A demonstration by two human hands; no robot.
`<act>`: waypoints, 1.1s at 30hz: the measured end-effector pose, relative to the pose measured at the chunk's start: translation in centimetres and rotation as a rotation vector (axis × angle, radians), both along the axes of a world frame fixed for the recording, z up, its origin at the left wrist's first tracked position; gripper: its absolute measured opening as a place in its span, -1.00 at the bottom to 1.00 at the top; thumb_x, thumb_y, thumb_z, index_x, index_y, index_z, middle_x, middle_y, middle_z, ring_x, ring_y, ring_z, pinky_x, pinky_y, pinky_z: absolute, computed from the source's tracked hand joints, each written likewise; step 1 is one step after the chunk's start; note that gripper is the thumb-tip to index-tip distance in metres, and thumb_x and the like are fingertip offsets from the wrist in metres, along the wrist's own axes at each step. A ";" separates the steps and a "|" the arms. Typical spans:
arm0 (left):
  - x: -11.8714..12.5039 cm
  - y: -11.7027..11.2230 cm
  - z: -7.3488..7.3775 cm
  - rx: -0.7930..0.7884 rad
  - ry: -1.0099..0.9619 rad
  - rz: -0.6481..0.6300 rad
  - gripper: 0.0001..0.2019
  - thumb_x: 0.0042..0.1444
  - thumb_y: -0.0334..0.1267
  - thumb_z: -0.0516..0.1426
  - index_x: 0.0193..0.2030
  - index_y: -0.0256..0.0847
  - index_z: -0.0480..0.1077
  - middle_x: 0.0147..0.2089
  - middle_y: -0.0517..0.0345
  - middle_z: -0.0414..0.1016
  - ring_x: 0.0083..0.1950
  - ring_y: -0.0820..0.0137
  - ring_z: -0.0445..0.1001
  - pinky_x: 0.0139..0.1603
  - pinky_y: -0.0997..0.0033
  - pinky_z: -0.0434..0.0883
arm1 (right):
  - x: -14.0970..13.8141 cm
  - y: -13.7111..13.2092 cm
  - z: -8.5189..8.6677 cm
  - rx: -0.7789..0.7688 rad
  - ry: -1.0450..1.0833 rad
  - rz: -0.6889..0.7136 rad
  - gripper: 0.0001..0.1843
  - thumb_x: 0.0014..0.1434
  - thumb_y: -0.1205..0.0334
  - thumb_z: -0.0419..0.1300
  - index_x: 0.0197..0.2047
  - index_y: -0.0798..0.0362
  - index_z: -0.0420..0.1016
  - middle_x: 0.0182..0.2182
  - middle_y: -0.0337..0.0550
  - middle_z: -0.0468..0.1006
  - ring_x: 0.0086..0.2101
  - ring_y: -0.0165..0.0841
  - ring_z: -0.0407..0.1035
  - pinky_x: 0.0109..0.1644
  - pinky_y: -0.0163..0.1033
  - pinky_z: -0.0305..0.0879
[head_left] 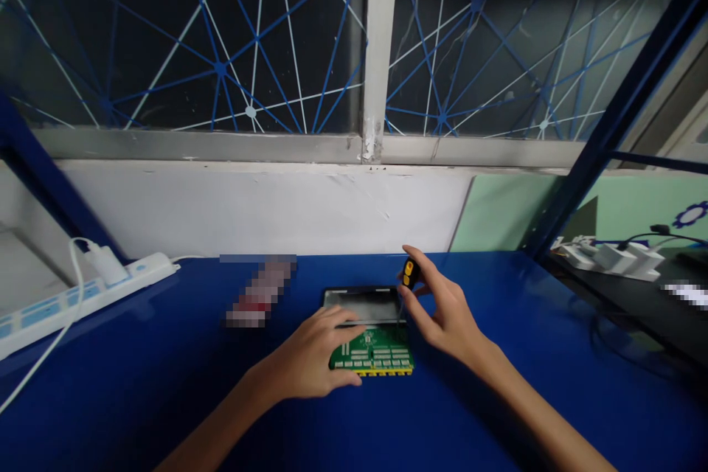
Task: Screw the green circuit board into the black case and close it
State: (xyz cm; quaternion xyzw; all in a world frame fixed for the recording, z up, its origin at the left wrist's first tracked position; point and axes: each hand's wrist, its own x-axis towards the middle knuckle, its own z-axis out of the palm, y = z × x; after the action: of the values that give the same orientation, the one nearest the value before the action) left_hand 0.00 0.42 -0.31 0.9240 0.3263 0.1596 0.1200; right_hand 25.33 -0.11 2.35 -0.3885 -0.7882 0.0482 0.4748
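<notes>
So from the head cam: there's a green circuit board [373,352] on a blue table [166,398], right in front of the person and between the two hands. A yellow strip [386,373] runs along its near edge, and a grey panel with a dark rim [359,304] sits at its far edge

Left hand [315,354] is over the board's left end, thumb by the near edge and fingers reaching across the top, so the spread is pretty wide. Can't tell if it's actually squeezing or just resting there

Right hand [448,310] has a narrow pinch on a black and yellow screwdriver [408,273], index finger arched over the top of the handle, thumb lower down. The thin shaft points down at the board's right side, can't tell if the tip touches

Off to the left there's a white power strip [60,306] with a plug [108,263] in it, plus a pixelated item [259,291] nearer the board. Some white adapters [627,258] sit far right, and behind it all is a dark window [182,37] with blue and white lines
</notes>
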 end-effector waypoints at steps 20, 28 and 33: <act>0.3 -0.8 1.6 -0.123 -0.024 0.047 -0.37 -0.09 -0.08 0.36 0.16 -0.05 0.36 0.16 0.02 0.37 0.14 0.03 0.33 0.15 -0.11 0.31 | 0.9 -0.3 -1.5 0.050 -0.128 -0.152 -0.32 0.26 0.27 0.10 0.40 0.00 0.01 0.06 0.08 0.49 -0.13 -0.13 0.52 -0.10 -0.06 0.51; 0.3 -0.5 1.5 -0.092 0.022 0.035 -0.39 -0.06 -0.06 0.35 0.16 -0.06 0.34 0.15 0.02 0.39 0.11 0.04 0.36 0.13 -0.07 0.33 | 0.9 -0.7 -2.6 0.126 -0.148 -0.234 -0.32 0.25 0.14 0.13 0.39 -0.08 0.05 0.02 0.02 0.54 -0.14 -0.06 0.53 -0.20 0.00 0.55; 0.2 -0.2 1.2 -0.078 0.061 0.019 -0.42 0.03 0.03 0.27 0.17 -0.10 0.34 0.13 -0.07 0.40 0.09 0.02 0.37 0.11 -0.07 0.33 | 1.0 -0.9 -2.3 0.025 -0.171 -0.201 -0.32 0.28 0.12 0.07 0.41 0.00 0.01 0.00 0.04 0.55 -0.15 -0.07 0.54 -0.22 -0.04 0.57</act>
State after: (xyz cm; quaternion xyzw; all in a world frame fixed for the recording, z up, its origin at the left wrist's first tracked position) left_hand 0.21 0.23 0.93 0.9199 0.3443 0.1198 0.1443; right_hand 26.38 -1.05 0.00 -0.4621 -0.7835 -0.0428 0.4131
